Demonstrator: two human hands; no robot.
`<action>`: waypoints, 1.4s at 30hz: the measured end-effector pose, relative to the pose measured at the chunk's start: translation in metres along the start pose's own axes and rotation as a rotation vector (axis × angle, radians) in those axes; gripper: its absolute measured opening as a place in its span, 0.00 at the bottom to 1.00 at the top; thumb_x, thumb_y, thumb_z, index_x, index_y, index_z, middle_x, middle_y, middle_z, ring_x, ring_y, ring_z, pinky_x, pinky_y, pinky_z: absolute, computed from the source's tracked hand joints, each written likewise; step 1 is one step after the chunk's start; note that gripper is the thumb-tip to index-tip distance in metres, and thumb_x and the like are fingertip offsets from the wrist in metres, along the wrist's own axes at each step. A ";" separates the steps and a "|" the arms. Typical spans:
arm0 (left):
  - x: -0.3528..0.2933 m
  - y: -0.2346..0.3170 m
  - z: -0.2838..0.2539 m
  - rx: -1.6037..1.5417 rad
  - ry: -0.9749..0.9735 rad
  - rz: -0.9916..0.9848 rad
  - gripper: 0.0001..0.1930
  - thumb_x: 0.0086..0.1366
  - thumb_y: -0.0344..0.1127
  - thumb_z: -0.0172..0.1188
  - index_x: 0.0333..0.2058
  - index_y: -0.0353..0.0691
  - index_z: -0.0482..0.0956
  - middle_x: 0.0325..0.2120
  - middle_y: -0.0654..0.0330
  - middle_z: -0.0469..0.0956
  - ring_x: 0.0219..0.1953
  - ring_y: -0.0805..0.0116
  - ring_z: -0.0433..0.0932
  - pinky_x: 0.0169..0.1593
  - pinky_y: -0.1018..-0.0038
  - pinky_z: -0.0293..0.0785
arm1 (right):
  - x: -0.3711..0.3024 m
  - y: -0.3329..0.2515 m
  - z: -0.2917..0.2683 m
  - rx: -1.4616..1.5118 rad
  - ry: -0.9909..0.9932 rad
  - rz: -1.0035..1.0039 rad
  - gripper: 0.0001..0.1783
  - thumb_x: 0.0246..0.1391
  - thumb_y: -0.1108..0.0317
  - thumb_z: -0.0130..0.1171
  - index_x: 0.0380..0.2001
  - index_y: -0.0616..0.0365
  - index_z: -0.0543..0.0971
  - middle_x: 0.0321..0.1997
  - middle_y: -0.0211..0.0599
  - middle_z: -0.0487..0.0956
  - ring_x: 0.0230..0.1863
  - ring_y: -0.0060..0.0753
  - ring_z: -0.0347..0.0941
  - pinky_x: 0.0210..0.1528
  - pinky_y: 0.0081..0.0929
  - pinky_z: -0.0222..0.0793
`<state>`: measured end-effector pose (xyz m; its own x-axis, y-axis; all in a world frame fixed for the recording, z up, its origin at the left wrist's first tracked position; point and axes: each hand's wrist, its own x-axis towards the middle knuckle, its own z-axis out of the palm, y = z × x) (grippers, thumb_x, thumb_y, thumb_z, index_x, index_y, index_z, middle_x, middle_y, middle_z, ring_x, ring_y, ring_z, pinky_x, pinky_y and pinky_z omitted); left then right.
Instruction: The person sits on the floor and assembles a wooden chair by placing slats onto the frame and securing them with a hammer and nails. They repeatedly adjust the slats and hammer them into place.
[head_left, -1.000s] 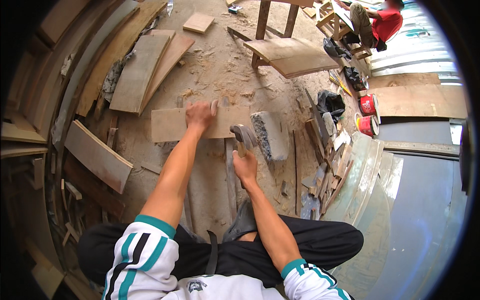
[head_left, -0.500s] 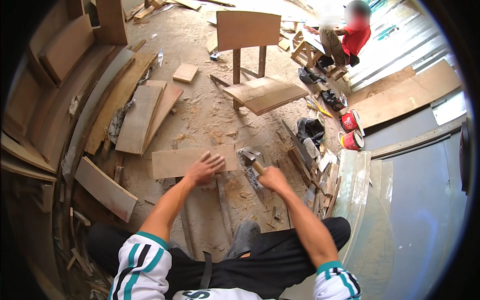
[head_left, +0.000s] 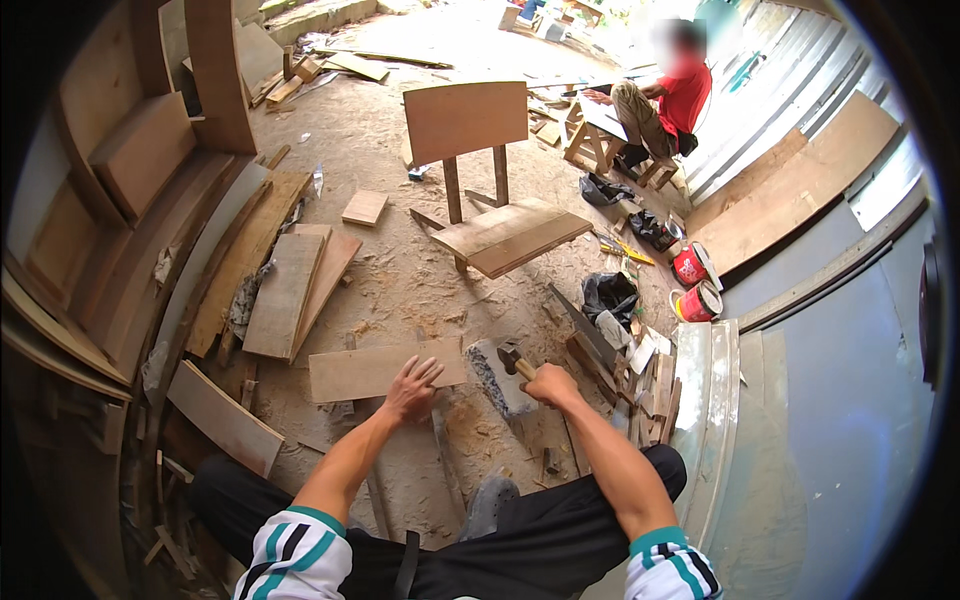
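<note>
A flat rectangular wooden board (head_left: 338,376) lies crosswise before me on two narrow wooden legs (head_left: 447,460) that run back toward my feet. My left hand (head_left: 412,390) rests on the board's right half, fingers stretched out and a little apart. Just right of the board, my right hand (head_left: 551,386) is closed round the wooden handle of a hammer (head_left: 511,359). The hammer's metal head is over or beside a rough grey concrete block (head_left: 515,396); whether they touch, I cannot tell.
A wooden chair (head_left: 465,122) stands ahead. Loose boards (head_left: 285,300) lie to the left, beside curved wooden furniture (head_left: 140,150). Wood scraps (head_left: 655,385), a black plastic bag (head_left: 608,294) and red cans (head_left: 697,302) line the right. Farther back, a person in red (head_left: 684,95) sits at a small bench.
The view has tilted up, so the scene sits lower in the picture. The hammer is slightly farther from the board's right end. My left hand stays on the board.
</note>
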<state>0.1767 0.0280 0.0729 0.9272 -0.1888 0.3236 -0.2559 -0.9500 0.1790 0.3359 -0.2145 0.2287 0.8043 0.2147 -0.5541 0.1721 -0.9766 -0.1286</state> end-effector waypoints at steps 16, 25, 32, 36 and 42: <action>0.126 0.057 0.066 -0.099 -0.321 0.052 0.32 0.61 0.34 0.50 0.65 0.33 0.60 0.67 0.52 0.59 0.71 0.58 0.53 0.71 0.62 0.50 | 0.011 0.059 0.072 0.357 0.000 0.185 0.26 0.57 0.53 0.62 0.31 0.73 0.79 0.22 0.49 0.80 0.20 0.43 0.78 0.23 0.39 0.71; 0.136 0.063 0.076 -0.126 -0.114 0.081 0.32 0.60 0.38 0.52 0.63 0.33 0.63 0.67 0.50 0.60 0.70 0.57 0.54 0.70 0.61 0.51 | 0.006 0.051 0.061 0.491 -0.042 0.219 0.24 0.58 0.57 0.62 0.27 0.75 0.77 0.18 0.47 0.76 0.15 0.39 0.72 0.18 0.40 0.65; 0.134 0.067 0.100 -0.085 -0.062 0.083 0.27 0.60 0.35 0.53 0.58 0.34 0.69 0.61 0.50 0.67 0.65 0.56 0.63 0.66 0.63 0.58 | 0.010 0.053 0.061 0.483 -0.057 0.224 0.23 0.58 0.56 0.62 0.25 0.71 0.75 0.17 0.43 0.74 0.14 0.36 0.68 0.17 0.40 0.61; 0.146 0.066 0.096 -0.006 -0.022 0.099 0.14 0.60 0.33 0.54 0.44 0.38 0.79 0.46 0.55 0.77 0.53 0.59 0.74 0.52 0.66 0.70 | 0.008 0.052 0.063 0.507 -0.039 0.243 0.22 0.56 0.57 0.62 0.30 0.74 0.79 0.20 0.47 0.78 0.17 0.41 0.74 0.19 0.39 0.67; 0.161 0.073 0.082 0.024 -0.140 0.066 0.08 0.58 0.34 0.56 0.35 0.43 0.81 0.36 0.58 0.80 0.42 0.62 0.79 0.39 0.67 0.73 | 0.013 0.057 0.066 0.505 -0.055 0.247 0.22 0.56 0.57 0.62 0.30 0.72 0.79 0.20 0.46 0.78 0.16 0.40 0.74 0.18 0.39 0.66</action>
<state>0.3300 -0.0920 0.0615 0.9381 -0.2824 0.2007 -0.3126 -0.9397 0.1389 0.3180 -0.2670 0.1598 0.7530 -0.0065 -0.6580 -0.3221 -0.8756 -0.3600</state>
